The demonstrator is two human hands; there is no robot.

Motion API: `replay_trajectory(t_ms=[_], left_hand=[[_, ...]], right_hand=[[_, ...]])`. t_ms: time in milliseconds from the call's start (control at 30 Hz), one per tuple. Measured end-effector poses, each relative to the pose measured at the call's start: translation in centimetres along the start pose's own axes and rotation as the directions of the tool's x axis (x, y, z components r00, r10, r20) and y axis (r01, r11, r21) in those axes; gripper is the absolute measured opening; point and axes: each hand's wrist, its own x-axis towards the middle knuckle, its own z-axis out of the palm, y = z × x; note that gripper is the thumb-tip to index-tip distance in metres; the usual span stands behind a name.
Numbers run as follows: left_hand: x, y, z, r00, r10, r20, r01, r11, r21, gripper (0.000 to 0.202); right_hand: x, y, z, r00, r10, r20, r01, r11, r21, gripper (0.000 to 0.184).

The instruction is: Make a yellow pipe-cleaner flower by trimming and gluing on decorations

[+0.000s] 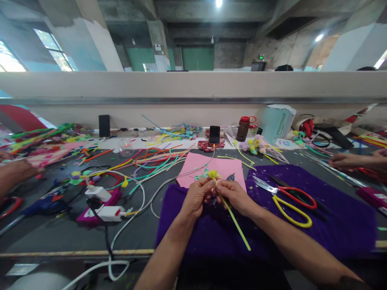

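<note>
Both hands meet at the middle, above a purple cloth [178,209] and the near edge of a pink sheet [231,164]. Between the fingertips of my left hand [198,195] and my right hand [231,193] is a yellow pipe-cleaner flower [213,174]. Its pale yellow-green stem [237,226] slants down to the right below my right hand. Fingers of both hands are closed in a pinch round the flower's base; the exact grip is partly hidden. Small teal bits [202,175] lie on the pink sheet just behind. Scissors [290,197] with red and yellow handles rest open on the cloth at right.
A magenta power strip [113,201] with white plugs and loose cables lies left. Behind stand a phone [214,134], a red-lidded bottle [242,129] and a mint kettle [276,123]. Pipe cleaners [160,155] spread across the table. Other people's hands [344,161] show at both sides.
</note>
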Motion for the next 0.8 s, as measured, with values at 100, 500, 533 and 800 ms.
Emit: replay_trajectory(t_ms=[100, 500, 533, 800], left_hand=[[0.07, 0.00, -0.03, 1.000, 0.014, -0.026, -0.014, 1.000, 0.004, 0.029], [-0.39, 0.10, 0.82, 0.985, 0.139, -0.105, -0.140, 0.990, 0.001, 0.021], [-0.37, 0.07, 0.78, 0.984, 0.142, -0.109, -0.142, 0.990, 0.006, 0.021], [-0.48, 0.00, 0.55, 0.987, 0.153, -0.042, -0.149, 0.984, 0.101, 0.030]], right_hand=[[0.00, 0.04, 0.06, 1.000, 0.010, 0.029, -0.010, 1.000, -0.006, 0.031], [-0.10, 0.42, -0.10, 0.996, -0.017, 0.084, 0.025, 0.995, -0.099, 0.034], [-0.12, 0.41, -0.06, 0.997, -0.026, 0.076, 0.034, 0.994, -0.103, 0.034], [-0.15, 0.04, -0.04, 0.995, -0.099, -0.007, 0.098, 0.989, -0.111, 0.032]])
